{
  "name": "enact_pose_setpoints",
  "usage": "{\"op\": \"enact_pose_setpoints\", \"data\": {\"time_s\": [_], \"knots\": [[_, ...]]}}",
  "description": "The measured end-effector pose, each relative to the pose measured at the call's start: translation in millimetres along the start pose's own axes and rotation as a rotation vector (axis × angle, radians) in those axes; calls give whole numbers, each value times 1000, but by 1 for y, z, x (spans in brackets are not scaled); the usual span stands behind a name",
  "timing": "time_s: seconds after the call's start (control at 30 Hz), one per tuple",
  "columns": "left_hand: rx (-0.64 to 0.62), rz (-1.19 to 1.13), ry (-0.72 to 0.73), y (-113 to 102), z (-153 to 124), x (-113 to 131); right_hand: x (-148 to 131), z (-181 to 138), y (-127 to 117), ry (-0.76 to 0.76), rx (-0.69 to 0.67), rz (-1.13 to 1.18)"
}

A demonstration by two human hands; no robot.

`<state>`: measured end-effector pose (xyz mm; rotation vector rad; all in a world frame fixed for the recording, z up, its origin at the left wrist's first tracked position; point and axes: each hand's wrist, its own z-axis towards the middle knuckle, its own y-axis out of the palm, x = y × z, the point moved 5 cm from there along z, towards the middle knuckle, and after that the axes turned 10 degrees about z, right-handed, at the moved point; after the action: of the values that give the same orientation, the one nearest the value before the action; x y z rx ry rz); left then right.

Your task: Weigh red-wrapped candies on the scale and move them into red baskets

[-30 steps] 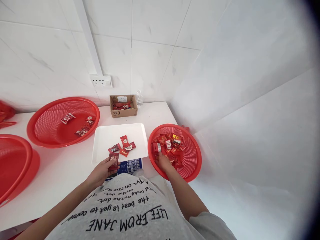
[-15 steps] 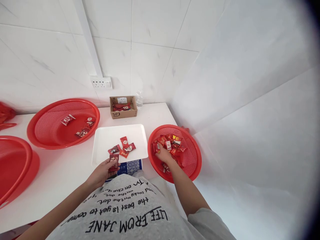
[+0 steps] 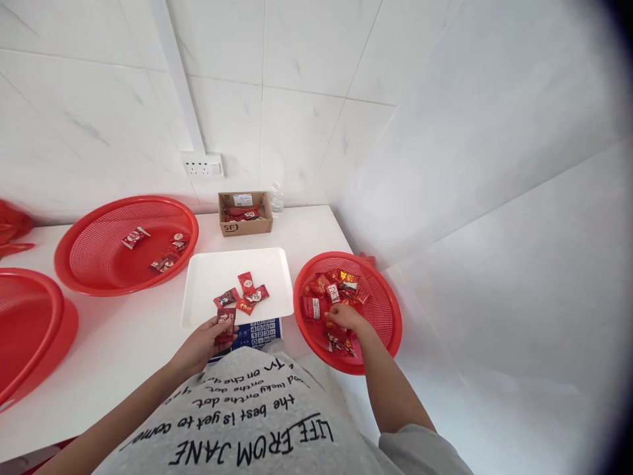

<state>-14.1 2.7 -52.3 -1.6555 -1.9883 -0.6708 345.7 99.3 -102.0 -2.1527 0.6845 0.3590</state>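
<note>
My left hand (image 3: 202, 344) is closed on a small red snack packet (image 3: 226, 322) at the near edge of a white tray (image 3: 217, 272). Several red packets (image 3: 244, 295) lie on that tray, which sits on a scale with a blue keypad (image 3: 260, 331). My right hand (image 3: 345, 318) reaches into a small red basket (image 3: 383, 310) full of red packets (image 3: 330, 293). Its fingers are curled down among the packets, and I cannot make out what they grip.
A large red basket (image 3: 89, 267) with a few packets stands at the back left. Another red basket (image 3: 24, 316) sits at the far left edge. A cardboard box (image 3: 244, 214) with red packets and a clear bottle (image 3: 277, 196) stand against the tiled wall. A wall closes in on the right.
My right hand has moved within the small basket, from its left part toward the near middle, stirring the packets. My left hand stays put with its packet.
</note>
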Motion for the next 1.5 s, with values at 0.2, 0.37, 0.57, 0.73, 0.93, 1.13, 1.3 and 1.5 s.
{"op": "enact_pose_setpoints", "data": {"time_s": [0.2, 0.37, 0.57, 0.73, 0.93, 1.13, 1.3, 1.5], "knots": [[-2, 10, 6, 0, 1, 0, 30, 8, -18, 164, 313, 43], [3, 16, 10, 0, -1, 2, 33, 10, -7, 183, 403, 117], [13, 21, -10, 0, -2, 2, 24, 21, 1, 41, 396, 300], [13, 20, -16, 3, -6, 5, 3, 22, -4, -85, 400, 466], [1, 15, -8, 4, -8, 8, -35, 7, -15, -273, 337, 657], [-1, 9, -5, 2, -1, 0, -44, -12, -18, -266, 272, 947], [-2, 0, 39, 1, -3, 2, -52, -37, -12, -274, 317, 892], [6, 16, 24, 0, -5, 1, -127, -60, 18, -475, 68, 744]]}}
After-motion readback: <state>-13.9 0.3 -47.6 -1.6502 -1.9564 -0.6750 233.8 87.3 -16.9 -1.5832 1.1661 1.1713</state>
